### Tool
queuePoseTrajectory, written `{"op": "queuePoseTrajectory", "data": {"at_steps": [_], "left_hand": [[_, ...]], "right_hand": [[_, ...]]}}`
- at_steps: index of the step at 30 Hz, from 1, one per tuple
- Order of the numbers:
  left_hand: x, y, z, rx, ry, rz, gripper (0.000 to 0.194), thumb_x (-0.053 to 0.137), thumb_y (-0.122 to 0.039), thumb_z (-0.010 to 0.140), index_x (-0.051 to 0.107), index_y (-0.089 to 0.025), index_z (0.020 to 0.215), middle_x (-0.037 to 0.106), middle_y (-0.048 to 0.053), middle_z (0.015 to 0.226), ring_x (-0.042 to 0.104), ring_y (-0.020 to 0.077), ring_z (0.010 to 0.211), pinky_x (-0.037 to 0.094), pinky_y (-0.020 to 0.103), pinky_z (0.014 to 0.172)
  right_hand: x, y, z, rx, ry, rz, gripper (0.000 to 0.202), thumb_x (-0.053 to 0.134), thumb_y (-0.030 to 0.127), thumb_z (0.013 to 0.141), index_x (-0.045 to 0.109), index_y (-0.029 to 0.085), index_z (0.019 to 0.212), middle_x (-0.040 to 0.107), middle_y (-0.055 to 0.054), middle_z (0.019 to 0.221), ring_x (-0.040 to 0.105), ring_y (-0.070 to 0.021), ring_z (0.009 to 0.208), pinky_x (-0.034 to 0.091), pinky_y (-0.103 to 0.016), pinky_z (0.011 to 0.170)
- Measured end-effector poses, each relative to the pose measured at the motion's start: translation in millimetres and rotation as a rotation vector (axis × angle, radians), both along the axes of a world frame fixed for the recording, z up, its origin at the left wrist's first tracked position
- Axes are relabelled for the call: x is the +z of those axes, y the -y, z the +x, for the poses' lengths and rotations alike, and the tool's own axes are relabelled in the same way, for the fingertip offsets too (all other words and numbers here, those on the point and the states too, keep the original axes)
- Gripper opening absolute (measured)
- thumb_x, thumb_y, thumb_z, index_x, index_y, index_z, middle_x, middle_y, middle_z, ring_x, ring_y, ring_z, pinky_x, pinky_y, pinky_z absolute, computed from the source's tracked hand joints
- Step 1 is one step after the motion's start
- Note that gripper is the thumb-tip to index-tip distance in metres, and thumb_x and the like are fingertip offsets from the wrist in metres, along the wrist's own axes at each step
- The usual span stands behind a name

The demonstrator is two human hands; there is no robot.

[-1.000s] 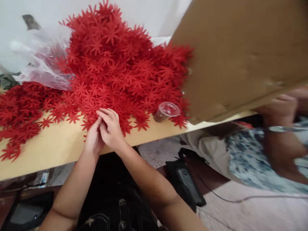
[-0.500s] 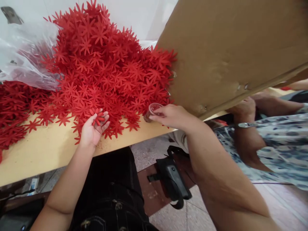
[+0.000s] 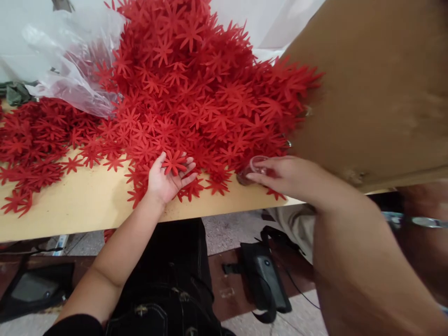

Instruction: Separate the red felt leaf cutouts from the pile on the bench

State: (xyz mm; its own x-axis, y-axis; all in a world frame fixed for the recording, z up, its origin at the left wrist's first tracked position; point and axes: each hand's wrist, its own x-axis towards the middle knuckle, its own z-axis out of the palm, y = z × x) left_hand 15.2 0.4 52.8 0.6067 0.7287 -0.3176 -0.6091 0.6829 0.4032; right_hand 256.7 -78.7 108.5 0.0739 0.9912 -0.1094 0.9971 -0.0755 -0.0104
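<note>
My left hand (image 3: 166,184) is palm up with a red felt-like flower piece (image 3: 175,162) on its fingers, the thumb beside it and the other fingers partly spread. My right hand (image 3: 287,175) is at the rim of a small clear plastic cup (image 3: 248,173), thumb on the near side and fingers over the mouth. The cup's contents look dark and cannot be made out. Behind both hands rises a big heap of red flower pieces (image 3: 196,102), many-petalled and loosely piled on the pale table (image 3: 87,200).
A clear plastic bag (image 3: 84,70) lies against the heap at the left. A large cardboard sheet (image 3: 371,93) stands at the right. Past it, another person's wrist with a watch (image 3: 429,222) shows. Below the table edge, a black pouch (image 3: 262,275) rests on a brown surface.
The view has shifted, so the heap, cup and both hands appear farther right. The left hand has opened a little under the flower piece. My right hand stays at the cup.
</note>
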Motion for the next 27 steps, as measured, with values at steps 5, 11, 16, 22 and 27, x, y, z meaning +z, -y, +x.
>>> {"op": "queuePoseTrajectory", "data": {"at_steps": [5,11,16,22,27], "left_hand": [[-2.1,3,3,-0.017,0.034,0.033,0.055,0.029,-0.054,0.086,0.064,-0.011,0.090,0.070,0.011,0.085,0.066,0.0228,0.090,0.047,0.045,0.092],[-5.7,7,-2,0.035,0.107,0.079,0.072,0.019,-0.070,0.080,0.063,-0.018,0.101,0.064,0.011,0.115,0.044,0.0249,0.130,0.036,0.042,0.107],[-6.8,2,-11,0.072,0.205,0.142,0.070,0.026,-0.068,0.081,0.059,-0.014,0.110,0.058,0.014,0.125,0.038,0.0285,0.133,0.031,0.044,0.109],[-5.8,-7,-11,0.081,0.119,0.078,0.062,0.029,-0.061,0.084,0.062,-0.012,0.103,0.069,0.012,0.101,0.055,0.0259,0.117,0.045,0.039,0.096],[-4.5,-7,-13,0.066,0.035,0.012,0.055,0.029,-0.053,0.087,0.064,-0.011,0.099,0.071,0.011,0.085,0.066,0.0219,0.095,0.051,0.034,0.082]], "right_hand": [[-1.4,9,-73,0.099,-0.385,0.507,0.038,0.046,0.040,0.085,0.067,0.016,0.106,0.070,-0.011,0.104,0.065,-0.0235,0.097,0.051,-0.041,0.090],[-51.8,-10,-187,0.401,-0.403,0.379,0.064,0.039,0.046,0.087,0.042,0.001,0.133,0.042,-0.019,0.142,0.034,-0.0283,0.137,0.032,-0.048,0.113],[-67.0,3,-201,0.379,-0.443,0.421,0.068,0.039,0.045,0.087,0.035,-0.001,0.137,0.033,-0.021,0.147,0.023,-0.0283,0.142,0.026,-0.048,0.116],[-55.4,19,-183,0.396,-0.708,0.520,0.045,0.046,0.035,0.087,0.049,0.021,0.129,0.053,-0.010,0.135,0.043,-0.0206,0.132,0.040,-0.047,0.109],[-23.0,9,-126,0.014,-0.667,0.689,0.024,0.051,0.033,0.083,0.068,0.024,0.098,0.070,-0.008,0.104,0.063,-0.0211,0.103,0.048,-0.044,0.096]]}}
